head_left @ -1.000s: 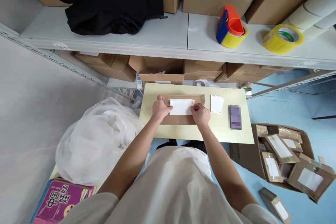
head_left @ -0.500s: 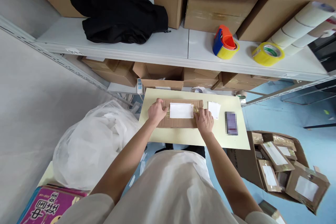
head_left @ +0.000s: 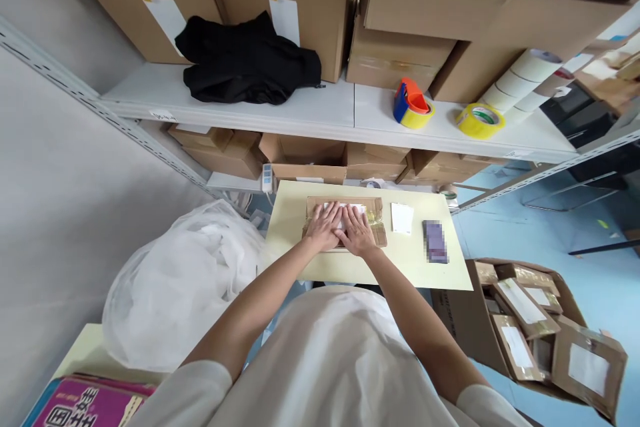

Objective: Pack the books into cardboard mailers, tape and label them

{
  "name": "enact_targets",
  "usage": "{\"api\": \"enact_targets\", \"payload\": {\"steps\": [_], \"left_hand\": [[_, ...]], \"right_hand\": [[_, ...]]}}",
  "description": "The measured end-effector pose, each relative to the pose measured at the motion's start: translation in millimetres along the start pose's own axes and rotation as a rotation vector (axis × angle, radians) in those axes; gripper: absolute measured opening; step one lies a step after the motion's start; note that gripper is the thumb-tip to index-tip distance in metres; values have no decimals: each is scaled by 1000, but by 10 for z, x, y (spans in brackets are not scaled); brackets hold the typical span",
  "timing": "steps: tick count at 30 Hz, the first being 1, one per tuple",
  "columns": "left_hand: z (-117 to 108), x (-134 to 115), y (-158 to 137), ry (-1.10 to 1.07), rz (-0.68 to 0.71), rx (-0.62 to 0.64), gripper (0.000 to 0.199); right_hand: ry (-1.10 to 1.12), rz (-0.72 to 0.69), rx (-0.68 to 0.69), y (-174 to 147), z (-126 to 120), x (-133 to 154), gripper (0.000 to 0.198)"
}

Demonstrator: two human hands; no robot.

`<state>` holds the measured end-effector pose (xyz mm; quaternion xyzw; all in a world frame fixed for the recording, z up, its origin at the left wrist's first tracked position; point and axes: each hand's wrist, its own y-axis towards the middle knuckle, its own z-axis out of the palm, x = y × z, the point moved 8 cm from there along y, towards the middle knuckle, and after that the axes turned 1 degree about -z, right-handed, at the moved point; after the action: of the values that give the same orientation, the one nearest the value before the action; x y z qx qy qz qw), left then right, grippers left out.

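Observation:
A brown cardboard box [head_left: 374, 211] with clear tape at both ends lies on the pale yellow table [head_left: 285, 260]. On its top is a white label [head_left: 357, 207], mostly covered by my hands. My left hand [head_left: 326, 224] lies flat over the label's left part, fingers stretched forward. Beside it my right hand [head_left: 357, 229] is laid flat on the label's right part, its fingers spread. The two thumbs meet near the middle. Right of the box are a small stack of white labels [head_left: 402, 219] and a blurred purple phone-like object [head_left: 435, 241].
A shelf [head_left: 320, 113] behind the table carries large cartons, black cloth [head_left: 250, 63], a tape dispenser [head_left: 413, 105], a yellow tape roll [head_left: 481, 121] and white rolls [head_left: 523, 83]. An open carton of labelled parcels [head_left: 525, 320] stands at right, a white plastic bag [head_left: 170, 293] at left.
Both hands have moved inward from the box's two ends and now lie flat side by side over the label. The camera view has tilted up slightly, showing more of the shelf.

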<state>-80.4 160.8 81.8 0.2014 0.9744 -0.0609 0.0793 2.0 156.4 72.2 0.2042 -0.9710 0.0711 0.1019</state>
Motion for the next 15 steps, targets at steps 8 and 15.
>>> {"api": "enact_targets", "payload": {"steps": [8, 15], "left_hand": [[-99, 285, -43, -97, -284, -81, 62], [-156, 483, -152, -169, -449, -143, 70]], "right_hand": [[-138, 185, 60, -150, -108, -323, 73], [-46, 436, 54, -304, -164, -582, 65]]}}
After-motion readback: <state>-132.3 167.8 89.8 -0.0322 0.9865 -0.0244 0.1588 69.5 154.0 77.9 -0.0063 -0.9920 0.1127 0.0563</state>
